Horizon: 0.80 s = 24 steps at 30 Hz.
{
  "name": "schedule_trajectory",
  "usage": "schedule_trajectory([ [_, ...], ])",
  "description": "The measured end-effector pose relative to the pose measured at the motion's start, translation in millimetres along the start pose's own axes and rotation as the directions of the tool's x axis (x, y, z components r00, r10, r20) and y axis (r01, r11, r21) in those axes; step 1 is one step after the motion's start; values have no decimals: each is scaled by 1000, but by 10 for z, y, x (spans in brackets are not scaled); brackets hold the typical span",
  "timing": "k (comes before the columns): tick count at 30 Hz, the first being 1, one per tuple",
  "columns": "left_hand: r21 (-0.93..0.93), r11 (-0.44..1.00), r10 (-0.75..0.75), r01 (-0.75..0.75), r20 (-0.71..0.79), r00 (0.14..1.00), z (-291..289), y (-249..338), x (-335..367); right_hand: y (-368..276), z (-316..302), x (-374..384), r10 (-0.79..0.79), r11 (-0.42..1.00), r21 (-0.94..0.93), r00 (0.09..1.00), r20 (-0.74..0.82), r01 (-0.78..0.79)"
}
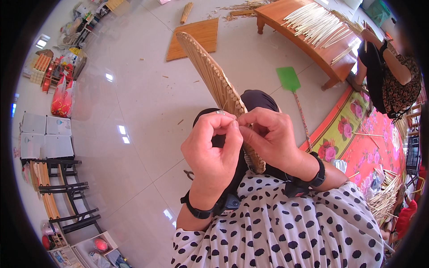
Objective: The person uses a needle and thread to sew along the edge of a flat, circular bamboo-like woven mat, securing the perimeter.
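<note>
A long, flat straw piece (210, 71) made of many pale stalks side by side stands tilted across my lap, its knobbly edge facing up. My left hand (209, 149), with a ring on one finger, is closed in a pinch right at this edge. Closed the same way, my right hand (275, 136) meets it fingertip to fingertip. Whatever lies between the fingertips is too small to make out, and a thin strand may stick up beside the left fingers. Below the hands, the lower end of the straw piece shows between my forearms.
Pale sticks (313, 22) cover a low wooden table (286, 33) at the far right, where another person (397, 71) sits. A wooden board (196, 40), scissors (189, 174) and a green fly swatter (288, 79) lie on the floor. At right, a flowered mat (344, 138); at left, folded stools (67, 192).
</note>
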<state>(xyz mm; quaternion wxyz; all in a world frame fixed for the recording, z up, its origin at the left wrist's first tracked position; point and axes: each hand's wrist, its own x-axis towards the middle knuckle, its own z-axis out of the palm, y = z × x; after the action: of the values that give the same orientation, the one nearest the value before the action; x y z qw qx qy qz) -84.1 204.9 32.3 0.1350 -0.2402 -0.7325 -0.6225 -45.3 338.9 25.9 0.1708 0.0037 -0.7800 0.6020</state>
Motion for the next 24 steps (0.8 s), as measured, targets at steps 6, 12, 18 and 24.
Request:
schedule_trajectory([
  [6,34,999,18,-18,6,1000,6,18,15,-3,-13,14,-43,998,-38,999,-13,42],
  [12,41,999,27,-27,-2,1000,5,16,21,-2,-17,16,-76,996,-54,997,-15,75],
  [18,44,999,25,-25,-2,1000,8,12,22,5,-12,21,-95,993,-68,995,-21,94],
  [24,27,1000,1,-1,-3,1000,8,18,12,6,-9,15,-106,991,-84,994,-32,103],
])
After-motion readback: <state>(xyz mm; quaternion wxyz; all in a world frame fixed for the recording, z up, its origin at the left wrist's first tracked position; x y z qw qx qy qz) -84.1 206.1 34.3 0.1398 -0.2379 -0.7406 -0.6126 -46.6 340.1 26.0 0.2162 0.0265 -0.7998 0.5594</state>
